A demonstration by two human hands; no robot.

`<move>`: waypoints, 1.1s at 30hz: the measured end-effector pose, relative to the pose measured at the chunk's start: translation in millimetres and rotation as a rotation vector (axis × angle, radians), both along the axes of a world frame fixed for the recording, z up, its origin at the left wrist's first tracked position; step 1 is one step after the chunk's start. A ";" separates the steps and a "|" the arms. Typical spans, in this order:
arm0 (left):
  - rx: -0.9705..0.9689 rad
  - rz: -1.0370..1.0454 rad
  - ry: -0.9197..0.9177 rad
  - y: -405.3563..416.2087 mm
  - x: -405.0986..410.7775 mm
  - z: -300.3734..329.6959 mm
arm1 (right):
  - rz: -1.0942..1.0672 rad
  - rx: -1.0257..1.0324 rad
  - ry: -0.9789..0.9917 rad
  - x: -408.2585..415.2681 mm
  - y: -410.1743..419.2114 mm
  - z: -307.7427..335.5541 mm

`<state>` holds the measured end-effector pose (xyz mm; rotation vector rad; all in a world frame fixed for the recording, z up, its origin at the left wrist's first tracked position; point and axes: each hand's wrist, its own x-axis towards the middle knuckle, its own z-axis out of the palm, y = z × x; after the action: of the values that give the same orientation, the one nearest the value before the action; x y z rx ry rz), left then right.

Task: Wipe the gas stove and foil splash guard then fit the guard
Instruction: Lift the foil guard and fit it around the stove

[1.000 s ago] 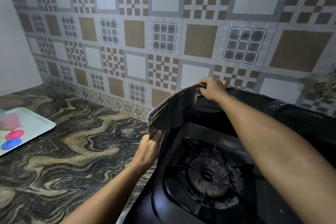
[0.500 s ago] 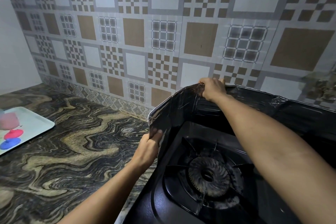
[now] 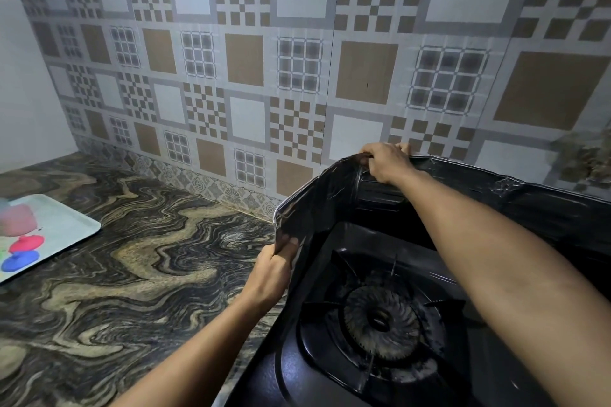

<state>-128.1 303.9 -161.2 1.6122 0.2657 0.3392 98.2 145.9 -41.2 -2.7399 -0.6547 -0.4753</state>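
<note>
A white tray (image 3: 71, 225) with red and blue lids lies at the counter's (image 3: 132, 274) far left, well apart from the stove (image 3: 297, 373); bare marbled counter lies between. The left hand (image 3: 271, 271) pinches the guard's (image 3: 317, 208) lower left front edge, thumb on the inner face. The guard stands upright around the stove's left and back, near the tiled wall (image 3: 297, 59). The right hand (image 3: 385, 160) curls over its top rim at the back corner, above the burner (image 3: 380, 320).
</note>
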 end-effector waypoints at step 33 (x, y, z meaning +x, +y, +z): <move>0.327 0.109 0.136 18.9 -47.0 16.5 | -0.038 0.138 0.026 -96.1 -55.8 28.0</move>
<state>-175.2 322.8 -144.7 1.9507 0.4198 0.3715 2.1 90.1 -13.3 -2.6276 -0.5423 -0.4740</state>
